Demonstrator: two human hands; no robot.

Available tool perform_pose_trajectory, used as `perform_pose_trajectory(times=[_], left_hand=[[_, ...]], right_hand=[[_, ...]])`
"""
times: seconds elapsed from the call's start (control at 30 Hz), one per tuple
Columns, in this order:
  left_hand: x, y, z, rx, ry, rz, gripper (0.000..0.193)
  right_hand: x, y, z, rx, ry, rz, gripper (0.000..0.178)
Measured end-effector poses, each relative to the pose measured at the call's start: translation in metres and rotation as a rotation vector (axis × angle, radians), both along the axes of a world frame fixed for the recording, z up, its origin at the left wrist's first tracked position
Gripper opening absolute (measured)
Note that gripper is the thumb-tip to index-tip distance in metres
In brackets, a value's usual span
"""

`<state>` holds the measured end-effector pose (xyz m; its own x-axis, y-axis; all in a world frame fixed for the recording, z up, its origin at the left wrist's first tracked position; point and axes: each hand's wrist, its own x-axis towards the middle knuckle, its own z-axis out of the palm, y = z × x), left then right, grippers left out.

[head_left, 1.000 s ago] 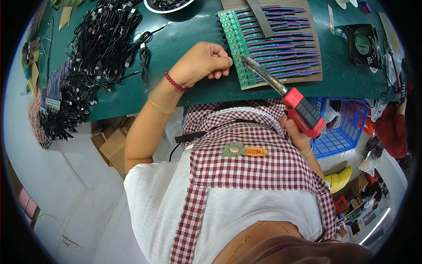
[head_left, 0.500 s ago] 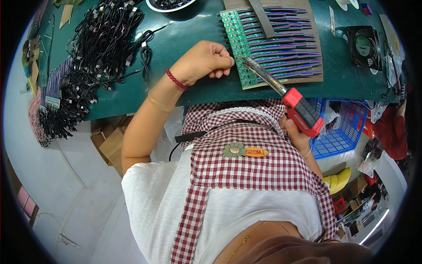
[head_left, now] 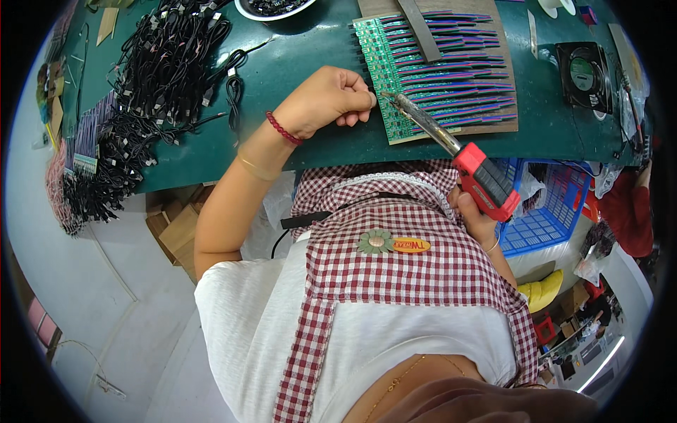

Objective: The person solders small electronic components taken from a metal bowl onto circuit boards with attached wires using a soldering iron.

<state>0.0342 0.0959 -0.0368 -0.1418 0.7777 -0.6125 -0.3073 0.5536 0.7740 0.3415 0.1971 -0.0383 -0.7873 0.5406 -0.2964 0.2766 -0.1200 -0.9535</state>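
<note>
My right hand (head_left: 479,221) is wrapped round the red and black handle of a soldering gun (head_left: 486,183). Its metal barrel slants up and to the left, with the tip at the left part of a green circuit board panel (head_left: 374,49). Beside that panel's left edge, my left hand (head_left: 337,99) is closed in a pinch; whatever its fingers hold is too small to make out. Rows of multicoloured wires (head_left: 458,90) run rightward from the panel, over a brown board (head_left: 509,120). A grey metal bar (head_left: 420,29) lies across the upper wires.
Bundled black cables (head_left: 169,63) are heaped on the green table (head_left: 296,56) at the left. A white bowl (head_left: 273,15) of small dark parts stands at the far edge. At the right are a black fan (head_left: 583,76) and, below the table, a blue basket (head_left: 543,225).
Almost nothing differs. Both hands and the soldering gun keep their places, apart from a very slight shift of my left hand.
</note>
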Motion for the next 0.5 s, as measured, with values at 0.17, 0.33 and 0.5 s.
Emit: perform_pose_trajectory(times=[0.17,0.33,0.5], left_hand=[[0.0019,0.0005,0.0013,-0.009,0.022,0.007,0.016],[0.0030,0.0000,0.0006,0.004,0.023,0.017,0.016],[0.0033,0.0003,0.0016,0.000,0.023,0.028,0.015]], right_hand=[[-0.0057,-0.0027,-0.0004,0.122,0.019,0.017,0.030],[-0.0061,-0.0009,-0.0013,0.122,-0.016,0.041,0.028],[0.0011,0.0021,-0.0042,0.208,-0.033,0.144,0.027]])
